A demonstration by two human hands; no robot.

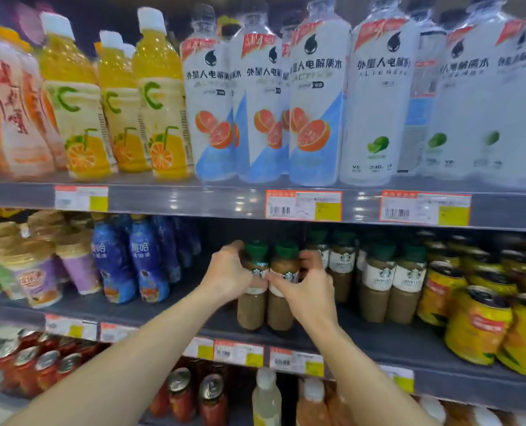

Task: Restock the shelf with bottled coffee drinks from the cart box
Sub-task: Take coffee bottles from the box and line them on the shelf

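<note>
L hand [229, 273] fingers wrap L bottle [253, 290]; R hand [309, 290] pinches R bottle [281, 292]. Both upright, touching, w/ long axis vertical, on shelf [175, 315]. Gap lies behind fingers; each hand equally near.

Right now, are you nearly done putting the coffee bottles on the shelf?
Partly. Several coffee bottles already stand on the middle shelf. The left hand and right hand each grip one bottle, the left bottle and right bottle, standing them near the shelf's front. The cart box is out of view, so I can't tell what's left.
</note>
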